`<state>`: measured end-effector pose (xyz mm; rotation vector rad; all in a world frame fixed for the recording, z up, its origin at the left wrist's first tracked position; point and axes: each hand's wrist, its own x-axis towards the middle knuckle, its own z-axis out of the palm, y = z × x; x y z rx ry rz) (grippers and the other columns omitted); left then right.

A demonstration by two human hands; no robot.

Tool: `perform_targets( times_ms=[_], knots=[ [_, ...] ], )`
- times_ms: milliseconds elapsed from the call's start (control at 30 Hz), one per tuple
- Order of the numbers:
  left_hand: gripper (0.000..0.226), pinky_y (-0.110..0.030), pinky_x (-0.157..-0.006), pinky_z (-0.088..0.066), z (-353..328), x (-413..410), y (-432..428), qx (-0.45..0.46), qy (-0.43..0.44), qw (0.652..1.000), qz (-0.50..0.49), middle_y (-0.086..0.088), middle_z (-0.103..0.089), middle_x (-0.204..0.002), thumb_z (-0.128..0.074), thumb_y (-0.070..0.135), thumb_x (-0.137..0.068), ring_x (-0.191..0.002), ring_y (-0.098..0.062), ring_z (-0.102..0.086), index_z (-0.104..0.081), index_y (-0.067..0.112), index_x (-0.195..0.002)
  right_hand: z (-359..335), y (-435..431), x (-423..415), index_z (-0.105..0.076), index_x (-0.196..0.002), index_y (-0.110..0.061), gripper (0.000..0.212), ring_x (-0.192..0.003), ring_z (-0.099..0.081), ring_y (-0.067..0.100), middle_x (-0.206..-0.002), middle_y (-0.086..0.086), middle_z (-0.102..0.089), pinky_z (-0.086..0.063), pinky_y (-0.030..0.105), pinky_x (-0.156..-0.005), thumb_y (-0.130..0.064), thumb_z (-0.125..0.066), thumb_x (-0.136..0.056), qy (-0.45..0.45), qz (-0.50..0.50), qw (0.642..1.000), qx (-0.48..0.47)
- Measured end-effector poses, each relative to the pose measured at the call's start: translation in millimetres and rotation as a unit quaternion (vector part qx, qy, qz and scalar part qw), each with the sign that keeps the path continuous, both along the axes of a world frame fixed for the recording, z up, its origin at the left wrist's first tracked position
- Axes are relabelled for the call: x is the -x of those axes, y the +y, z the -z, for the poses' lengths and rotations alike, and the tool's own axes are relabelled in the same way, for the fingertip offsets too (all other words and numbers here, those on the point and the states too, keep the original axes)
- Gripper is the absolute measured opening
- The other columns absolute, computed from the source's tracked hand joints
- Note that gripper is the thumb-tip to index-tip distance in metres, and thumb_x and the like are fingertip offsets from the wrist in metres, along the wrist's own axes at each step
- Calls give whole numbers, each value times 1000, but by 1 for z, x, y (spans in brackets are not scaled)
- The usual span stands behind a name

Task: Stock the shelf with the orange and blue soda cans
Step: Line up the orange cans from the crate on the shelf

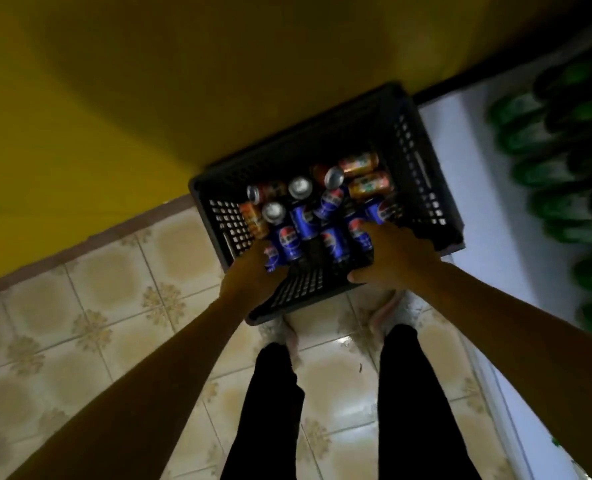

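**A:** Hazards, largest first?

**B:** The shelf [460, 150], white, at right, already carries green bottles [543, 174]. A can swung in carelessly could knock one over. The crate [408, 161] sits on the floor [80, 323] against the wall [114, 98]. Its cans are heaped loose, a few upright and most lying, so lifting one may set its neighbours rolling. The orange cans [369, 183] lie at the far side, which means a longer reach.

**A:** And the cans relative to the fingers?

**B:** The blue cans [303, 220] lie at the near side, directly under both hands. The left hand [249, 275] is at the near-left corner, fingers against a blue can. The right hand [394, 254] covers the end of another, thumb held apart toward the crate's near side. With the blur, it cannot be told whether either hand's fingers are closed round a can or merely laid on it. A half-made grip might drop the can.
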<state>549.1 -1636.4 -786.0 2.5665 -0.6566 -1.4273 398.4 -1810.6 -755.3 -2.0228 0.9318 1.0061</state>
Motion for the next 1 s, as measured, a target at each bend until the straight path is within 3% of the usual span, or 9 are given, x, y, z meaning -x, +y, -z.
perform_targets(
  times_ms=[233, 333, 467, 567, 633, 767, 833, 933, 1000],
  knots=[
    [58, -33, -86, -47, 144, 11, 14, -11, 32, 960, -278, -7, -58, -129, -67, 25, -87, -113, -26, -57, -39, 14, -137, 150, 43, -33, -29, -146, -20, 86, -132, -40, 29, -147, 7, -38, -38, 42, -105, -38, -77, -76, -62, 110, 989, -72],
    [60, -28, -82, -43, 190, 5, 14, 4, 34, 948, -315, -8, -56, -130, -67, 19, -86, -115, -25, -55, -37, 14, -138, 200, 58, -69, -28, -145, -22, 80, -131, -42, 29, -145, 7, -40, -40, 44, -104, -32, -74, -80, -134, 93, 985, -46],
    [64, -36, -90, -48, 246, -6, 6, 59, 32, 944, -323, -7, -56, -133, -67, 15, -86, -116, -27, -56, -34, 16, -140, 257, 72, -126, -32, -143, -24, 74, -123, -49, 31, -139, 9, -44, -48, 44, -94, -25, -72, -81, -197, 34, 979, 33],
    [54, -35, -80, -50, 280, -15, 0, 83, 24, 930, -357, -9, -60, -125, -56, 12, -92, -108, -29, -60, -34, 19, -141, 296, 80, -160, -29, -145, -25, 79, -127, -44, 34, -146, 11, -36, -48, 45, -95, -23, -74, -80, -210, -11, 976, 57],
    [48, -38, -79, -53, 299, -17, -1, 110, 50, 899, -422, -8, -63, -117, -49, 10, -94, -102, -28, -62, -39, 20, -140, 318, 85, -177, -25, -147, -25, 79, -131, -39, 36, -150, 12, -28, -47, 46, -97, -26, -71, -83, -194, -38, 978, 64],
    [29, -32, -70, -52, 318, -17, 4, 131, 149, 778, -596, -10, -68, -106, -46, 4, -94, -90, -23, -65, -57, 13, -119, 338, 86, -185, -35, -141, -24, 68, -128, -41, 37, -148, 12, -27, -45, 41, -94, -22, -70, -82, -194, -14, 980, 46],
    [18, -33, -73, -52, 322, -14, 9, 125, 196, 731, -641, -10, -69, -99, -45, 11, -97, -91, -26, -64, -61, 12, -106, 340, 86, -172, -42, -133, -19, 65, -124, -45, 34, -145, 12, -30, -47, 40, -92, -16, -74, -76, -224, 90, 970, 24],
    [29, -41, -97, -49, 322, -6, 10, 117, 274, 692, -658, -6, -69, -111, -46, 36, -98, -104, -22, -65, -61, 19, -115, 342, 91, -143, -47, -123, -15, 64, -120, -47, 25, -136, 7, -39, -48, 32, -90, -8, -80, -69, -255, 272, 928, -22],
    [36, -40, -95, -51, 317, -7, 4, 122, 298, 677, -662, -8, -70, -110, -48, 45, -95, -103, -22, -65, -61, 18, -115, 341, 94, -130, -47, -120, -17, 63, -115, -50, 21, -131, 7, -46, -45, 18, -77, -7, -81, -67, -256, 364, 894, -57]
  ],
)
